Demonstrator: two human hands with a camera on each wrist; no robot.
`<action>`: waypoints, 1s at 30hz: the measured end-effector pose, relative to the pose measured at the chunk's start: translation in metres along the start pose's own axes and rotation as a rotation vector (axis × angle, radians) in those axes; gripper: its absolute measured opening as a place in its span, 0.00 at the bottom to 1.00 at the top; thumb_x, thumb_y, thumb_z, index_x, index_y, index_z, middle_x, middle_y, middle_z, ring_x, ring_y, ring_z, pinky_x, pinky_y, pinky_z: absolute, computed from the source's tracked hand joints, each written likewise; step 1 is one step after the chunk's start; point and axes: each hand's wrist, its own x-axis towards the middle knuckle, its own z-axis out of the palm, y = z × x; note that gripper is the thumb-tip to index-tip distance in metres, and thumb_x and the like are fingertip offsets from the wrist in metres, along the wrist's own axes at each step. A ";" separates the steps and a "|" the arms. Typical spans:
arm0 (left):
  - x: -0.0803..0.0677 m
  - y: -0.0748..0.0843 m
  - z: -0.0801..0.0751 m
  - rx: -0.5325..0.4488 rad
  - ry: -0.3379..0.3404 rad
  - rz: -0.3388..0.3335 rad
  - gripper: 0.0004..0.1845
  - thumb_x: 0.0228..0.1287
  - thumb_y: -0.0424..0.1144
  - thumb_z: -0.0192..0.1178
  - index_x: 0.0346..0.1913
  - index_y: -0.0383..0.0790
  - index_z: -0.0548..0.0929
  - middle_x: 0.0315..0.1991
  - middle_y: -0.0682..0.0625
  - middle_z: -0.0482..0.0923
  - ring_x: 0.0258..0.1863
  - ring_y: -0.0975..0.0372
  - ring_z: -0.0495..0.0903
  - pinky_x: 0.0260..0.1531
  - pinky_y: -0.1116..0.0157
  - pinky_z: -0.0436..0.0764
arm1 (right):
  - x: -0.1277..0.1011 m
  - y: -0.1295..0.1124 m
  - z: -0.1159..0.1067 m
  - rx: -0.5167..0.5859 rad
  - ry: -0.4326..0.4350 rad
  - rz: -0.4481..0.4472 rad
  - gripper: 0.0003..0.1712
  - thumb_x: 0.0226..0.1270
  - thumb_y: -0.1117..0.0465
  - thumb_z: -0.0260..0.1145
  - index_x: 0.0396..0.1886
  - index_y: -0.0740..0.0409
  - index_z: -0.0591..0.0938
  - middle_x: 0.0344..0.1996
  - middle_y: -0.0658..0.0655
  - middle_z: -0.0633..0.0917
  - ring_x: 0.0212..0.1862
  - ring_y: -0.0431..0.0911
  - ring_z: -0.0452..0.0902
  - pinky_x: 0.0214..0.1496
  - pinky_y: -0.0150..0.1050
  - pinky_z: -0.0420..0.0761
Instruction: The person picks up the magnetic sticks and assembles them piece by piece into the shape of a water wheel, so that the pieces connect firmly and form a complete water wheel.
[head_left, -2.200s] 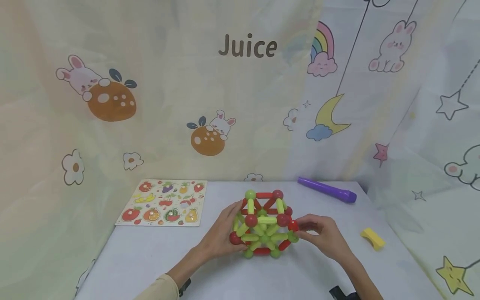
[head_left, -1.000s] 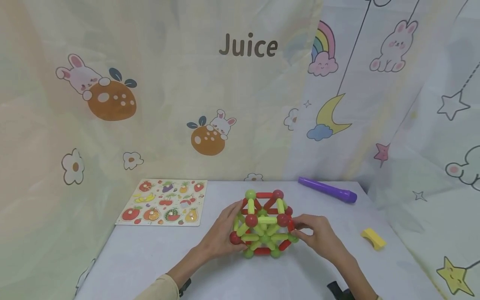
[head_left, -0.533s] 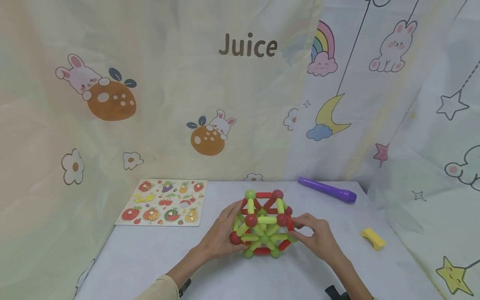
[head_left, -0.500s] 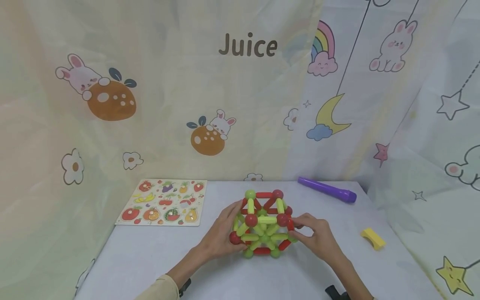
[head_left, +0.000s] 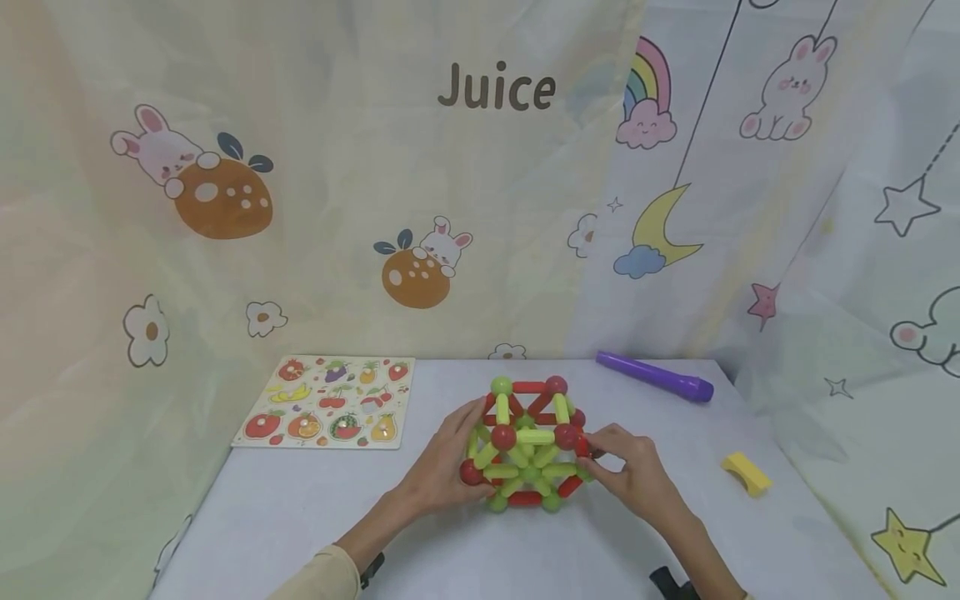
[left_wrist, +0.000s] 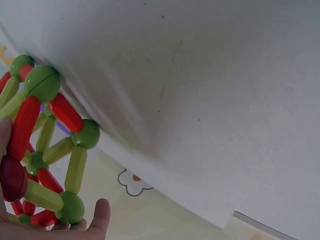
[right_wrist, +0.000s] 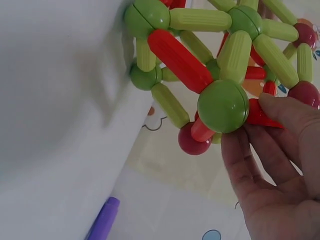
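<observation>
Surroundings: a fruit puzzle board (head_left: 324, 402) lies flat at the table's far left, well apart from the hands; a purple pen-shaped tube (head_left: 654, 377) lies along the far edge to the right; a small yellow block (head_left: 746, 474) sits near the right edge.
Backdrop: a printed curtain (head_left: 300, 167) with rabbits, a rainbow, a moon and the word "Juice" hangs behind the white table (head_left: 300, 517).
In the way: nothing lies between the hands and the toy; the hands themselves cover its two sides.
Toy: a magnetic rod-and-ball structure (head_left: 528, 446), a cage of red and light-green rods meeting at red and green balls, stands on the table near its middle, between the two hands.
Left hand: the left hand (head_left: 442, 467) cups the toy's left side, fingers lightly bent against the rods and a dark red ball; the left wrist view shows the thumb under a green ball.
Right hand: the right hand (head_left: 630, 471) pinches a red rod (right_wrist: 262, 115) at the toy's right side, thumb on top and fingers beneath, beside a big green ball (right_wrist: 223, 106).
Count: one structure, one puzzle board, one purple tube, one yellow block, two hands.
</observation>
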 end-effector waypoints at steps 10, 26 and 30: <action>0.001 0.000 0.000 0.001 0.003 0.012 0.70 0.52 0.47 0.86 0.89 0.52 0.47 0.87 0.54 0.51 0.84 0.54 0.56 0.72 0.47 0.75 | 0.006 -0.005 0.012 -0.077 0.149 -0.045 0.25 0.48 0.69 0.89 0.49 0.61 0.92 0.35 0.50 0.94 0.35 0.40 0.87 0.38 0.34 0.88; 0.000 0.002 -0.002 0.004 -0.004 0.005 0.70 0.53 0.47 0.86 0.89 0.52 0.46 0.87 0.52 0.51 0.84 0.54 0.55 0.72 0.47 0.75 | 0.005 -0.007 0.014 -0.117 0.130 -0.187 0.18 0.51 0.77 0.84 0.41 0.60 0.92 0.33 0.50 0.92 0.37 0.41 0.89 0.44 0.20 0.82; 0.000 0.002 -0.002 0.000 -0.006 0.004 0.69 0.53 0.47 0.86 0.89 0.53 0.46 0.87 0.53 0.51 0.84 0.54 0.55 0.72 0.47 0.75 | 0.004 -0.008 0.016 -0.101 0.132 -0.182 0.17 0.50 0.76 0.84 0.40 0.60 0.92 0.34 0.50 0.92 0.37 0.40 0.89 0.43 0.21 0.83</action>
